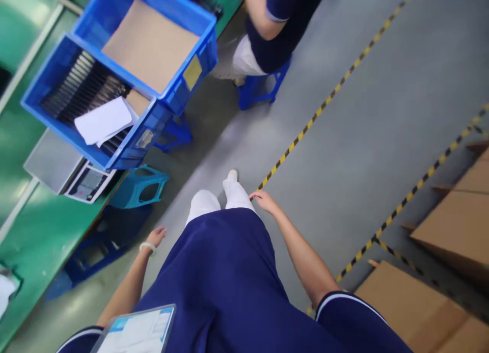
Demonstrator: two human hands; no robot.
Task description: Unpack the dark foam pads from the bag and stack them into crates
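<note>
My left hand (pixel 156 237) hangs beside my body at the left, a pale bracelet (pixel 147 247) round its wrist. Its fingers are loosely bent, and no object shows in them. On the other side, my right hand (pixel 265 200) hangs by my thigh with a finger stretched out and nothing held. Both hands are in the air, apart from the table and bins. Nearest to the left hand is a teal stool (pixel 143 186) by the green table (pixel 49 241).
Blue bins (pixel 208 57) (pixel 110 162) hold cardboard, dark parts and white paper (pixel 105 119). A scale (pixel 89 182) stands on the table. Ahead, a person (pixel 275 32) sits on a blue stool (pixel 263 90). Yellow-black tape (pixel 324 106) marks the floor; cardboard boxes (pixel 412 304) stand at right.
</note>
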